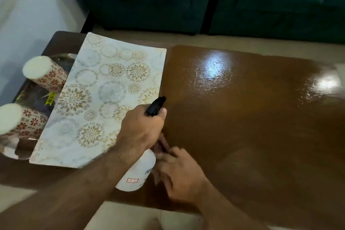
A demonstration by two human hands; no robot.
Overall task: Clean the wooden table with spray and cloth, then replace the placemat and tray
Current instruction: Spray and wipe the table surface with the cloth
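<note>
From the head view, my left hand grips the spray bottle, fingers curled round its black trigger head; my blurred right hand touches the bottle, grip unclear. The wooden table looks unwiped; placemat and tray sit aside left. No cloth visible.

Placemat lies on counter, left half, its left edge over tray holding two cups. Spray bottle near edge, just right of placemat. Sofa beyond far edge.
</note>
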